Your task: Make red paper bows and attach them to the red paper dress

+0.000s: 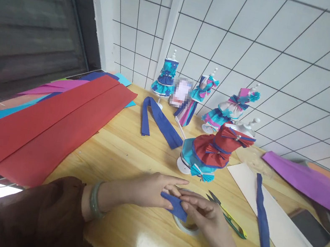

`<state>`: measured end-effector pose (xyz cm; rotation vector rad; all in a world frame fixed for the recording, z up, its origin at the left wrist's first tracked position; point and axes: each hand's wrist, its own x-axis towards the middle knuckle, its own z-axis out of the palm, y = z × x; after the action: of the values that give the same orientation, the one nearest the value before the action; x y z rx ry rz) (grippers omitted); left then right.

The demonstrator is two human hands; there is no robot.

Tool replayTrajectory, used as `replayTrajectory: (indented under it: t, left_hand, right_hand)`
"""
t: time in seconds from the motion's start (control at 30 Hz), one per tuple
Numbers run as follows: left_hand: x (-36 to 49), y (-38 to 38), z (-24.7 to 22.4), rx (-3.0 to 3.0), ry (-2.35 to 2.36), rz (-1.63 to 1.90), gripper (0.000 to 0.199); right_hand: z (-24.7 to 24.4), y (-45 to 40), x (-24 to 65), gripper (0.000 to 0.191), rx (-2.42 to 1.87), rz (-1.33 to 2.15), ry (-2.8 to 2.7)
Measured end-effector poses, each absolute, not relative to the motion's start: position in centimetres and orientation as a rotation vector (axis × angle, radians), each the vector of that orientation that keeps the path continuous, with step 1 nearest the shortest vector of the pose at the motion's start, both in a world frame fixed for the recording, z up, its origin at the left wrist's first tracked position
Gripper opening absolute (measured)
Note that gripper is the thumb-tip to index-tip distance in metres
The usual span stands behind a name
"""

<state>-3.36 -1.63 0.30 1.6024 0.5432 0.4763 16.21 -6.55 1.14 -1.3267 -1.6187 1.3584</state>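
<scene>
A small dark blue piece of paper or cloth (pixel 178 209) is held between my two hands. My left hand (pixel 153 189) pinches its left end with thumb and fingers, the index finger stretched out above. On the other end, the fingertips of my right hand (pixel 205 213) are closed. Below the hands, a roll of tape (pixel 186 230) lies partly hidden on the table. Yellow-green thread snips (pixel 232 222) rest just right of my right hand. Beyond them stands a small dress form in a red and turquoise dress (pixel 214 149) with bows.
Large red sheets (pixel 56 121) are stacked on the left over other coloured sheets. Behind are several dressed mini forms (pixel 164 78) and a folded blue strip (pixel 162 121). A white sheet (pixel 285 238), long blue strip (pixel 262 226), dark phone-like object (pixel 309 227) and purple sheet (pixel 308 182) lie right.
</scene>
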Motion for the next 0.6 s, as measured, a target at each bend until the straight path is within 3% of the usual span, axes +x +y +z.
replayTrajectory:
  t: [0.2,0.47,0.6]
  left_hand:
    - [-3.2,-1.5,0.2,1.489,0.432,0.476,0.077]
    - [-3.3,-1.2,-0.9,1.414,0.434,0.487,0.080]
    - [-3.4,-0.9,-0.8,1.455,0.505,0.496,0.064]
  right_hand:
    - [1.2,-5.9,17.3,0.024,-1.320,1.562,-1.345]
    - [1.5,-5.4,19.0,0.025,-1.395,1.531,-1.096]
    - [4.1,-7.9,20.6,0.024,-1.503,1.600,-1.410]
